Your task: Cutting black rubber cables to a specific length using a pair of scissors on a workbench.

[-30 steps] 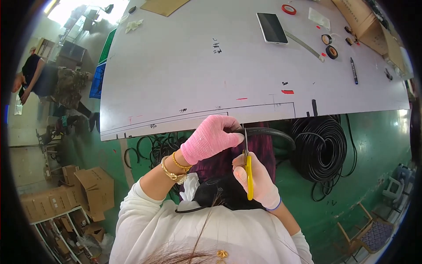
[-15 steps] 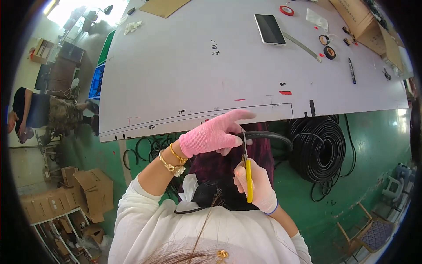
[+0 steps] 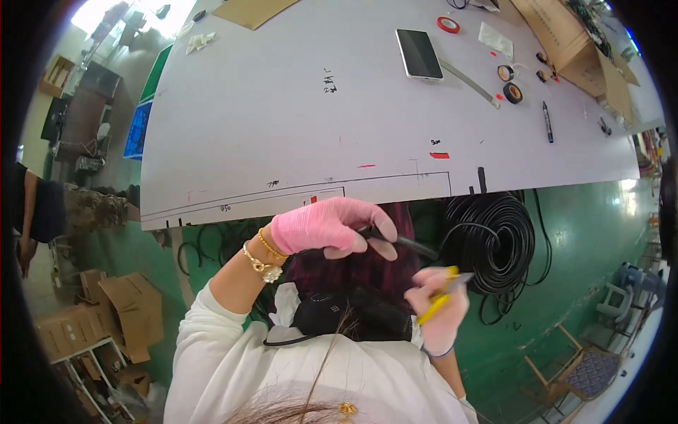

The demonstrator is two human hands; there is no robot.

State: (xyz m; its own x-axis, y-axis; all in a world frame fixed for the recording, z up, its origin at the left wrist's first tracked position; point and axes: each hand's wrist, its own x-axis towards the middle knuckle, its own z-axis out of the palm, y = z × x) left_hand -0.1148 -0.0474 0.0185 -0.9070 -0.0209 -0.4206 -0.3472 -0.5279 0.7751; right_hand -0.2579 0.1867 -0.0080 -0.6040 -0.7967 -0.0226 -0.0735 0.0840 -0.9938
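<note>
My left hand (image 3: pixel 332 227), in a pink glove with pale fingertips, is closed around a length of black cable (image 3: pixel 418 247) just off the front edge of the table. The cable sticks out to the right from between thumb and fingers, toward a big coil of black cable (image 3: pixel 519 258). My right hand (image 3: pixel 441 314), in a pale glove, grips yellow-handled scissors (image 3: pixel 439 304) below and right of the cable. Their grey blades point up and right, apart from the cable, and are somewhat blurred.
The white table (image 3: pixel 247 120) carries marked lines, a phone (image 3: pixel 419 54), a metal ruler (image 3: pixel 472 85), tape rolls (image 3: pixel 512 92), a marker (image 3: pixel 548 121) and a cardboard box (image 3: pixel 565 49). Boxes (image 3: pixel 131 304) stand lower left, a chair (image 3: pixel 593 371) lower right. Another person (image 3: pixel 46 205) is at left.
The scissors have come off the cable and swung right and down with my right hand. My left hand has moved slightly left and closed its fingers around the cable.
</note>
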